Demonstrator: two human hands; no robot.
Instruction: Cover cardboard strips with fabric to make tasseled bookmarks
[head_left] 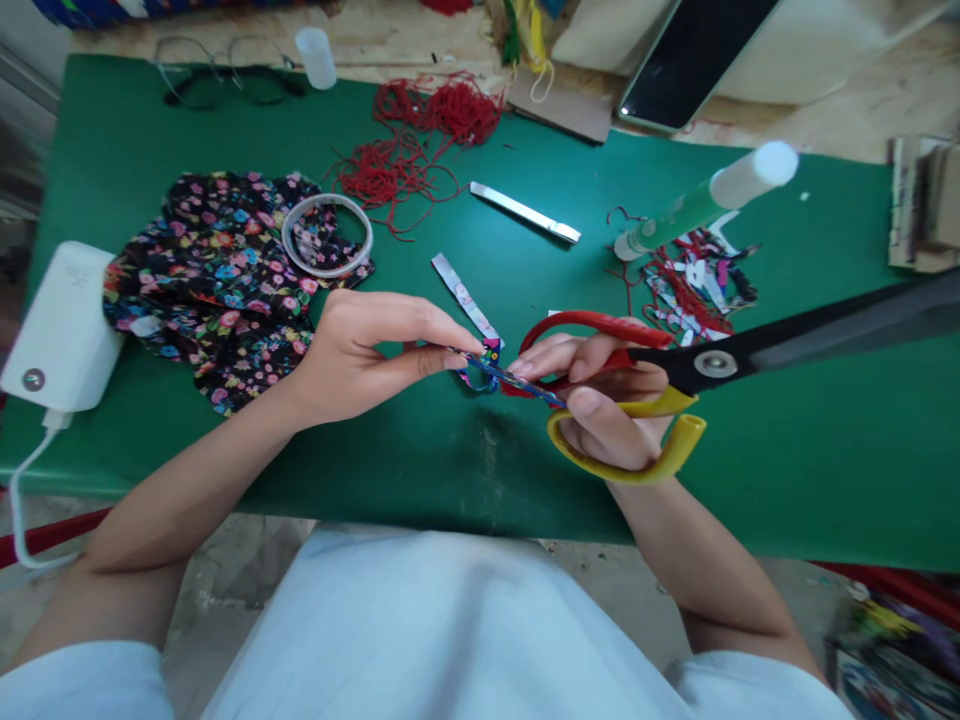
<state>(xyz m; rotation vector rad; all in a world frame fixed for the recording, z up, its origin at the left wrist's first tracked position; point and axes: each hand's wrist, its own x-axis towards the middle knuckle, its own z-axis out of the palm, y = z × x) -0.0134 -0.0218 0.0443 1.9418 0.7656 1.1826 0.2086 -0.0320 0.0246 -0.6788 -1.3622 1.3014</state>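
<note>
Between my two hands a narrow blue patterned strip (517, 382) is stretched above the green table. My left hand (390, 350) pinches its left end between thumb and fingers. The strip's right end is pinched by my right hand (604, 400), which also has its fingers through the red and yellow handles of large scissors (716, 363). The black blades point to the right, away from the strip. Just behind the left fingertips, a pale printed strip (465, 298) lies on the table, its near end by a small colourful loop.
Floral cloth (225, 270) with a clear ring (367, 240) on it lies left, beside a white power bank (64, 325). Behind are red cords (390, 170), tweezers (525, 212), glasses (225, 75) and a phone (694, 60). A green-white tube (705, 200) stands right, near scraps (697, 290).
</note>
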